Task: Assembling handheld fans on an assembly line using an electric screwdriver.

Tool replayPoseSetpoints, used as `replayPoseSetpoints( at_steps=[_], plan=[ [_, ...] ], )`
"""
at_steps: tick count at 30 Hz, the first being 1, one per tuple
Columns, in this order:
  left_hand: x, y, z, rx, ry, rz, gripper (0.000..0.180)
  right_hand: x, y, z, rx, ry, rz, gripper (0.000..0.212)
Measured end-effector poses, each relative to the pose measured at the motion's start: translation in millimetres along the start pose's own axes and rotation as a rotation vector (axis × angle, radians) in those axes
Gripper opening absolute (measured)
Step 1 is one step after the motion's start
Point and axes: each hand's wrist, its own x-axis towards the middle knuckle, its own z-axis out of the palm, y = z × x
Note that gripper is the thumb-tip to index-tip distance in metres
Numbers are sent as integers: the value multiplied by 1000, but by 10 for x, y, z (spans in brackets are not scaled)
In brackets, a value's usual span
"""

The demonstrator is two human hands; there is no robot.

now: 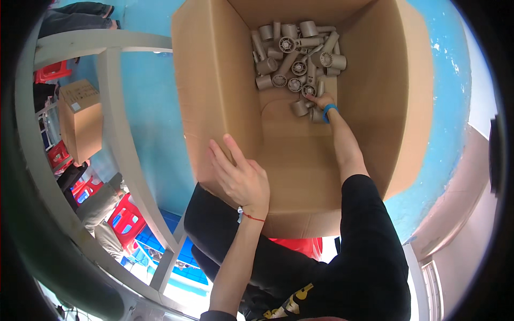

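Observation:
Deep inside a large open cardboard box (292,184) lies a pile of taupe plastic hair-dryer-shaped housings (299,68), each a short round barrel with a straight handle; some show a spoked grille at one end. My right hand (323,100), with a blue band at its wrist, reaches to the near edge of the pile. Its fingers close on one housing (308,90), though part of the grip is hidden. Just below it, further housings (300,108) lie apart from the heap. My left hand (241,179) is open beside the box's near left flap, fingers stretched and holding nothing.
A grey metal frame (115,96) stands left of the box. Beyond it are a closed carton (82,120), red plastic stools (127,222) and another person's legs (80,21). My own knee (209,219) is against the box's near left corner. The floor (152,107) is blue.

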Motion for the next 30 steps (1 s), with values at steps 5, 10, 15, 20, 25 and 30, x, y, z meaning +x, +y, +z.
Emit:
replayPoseSetpoints(
  at_steps=[5, 10, 15, 20, 25, 30],
  plan=[
    [-47, 293, 36, -150, 6, 27, 79, 636, 1008, -112, 113, 390, -89, 78],
    [-56, -53, 53, -40, 29, 12, 79, 276, 505, 530, 355, 161, -12, 58],
    [-61, 165, 111, -117, 28, 40, 79, 316, 884, 52, 304, 319, 140, 53],
    [-14, -7, 37, -95, 17, 22, 80, -713, 55, -83, 92, 368, 1, 60],
    [-44, 72, 69, -80, 69, 45, 82, -1609, -349, -681, -34, 322, -382, 46],
    [-115, -121, -293, -401, -91, 65, 92, -2869, -965, -1079, 93, 381, -1055, 20]
  ],
)
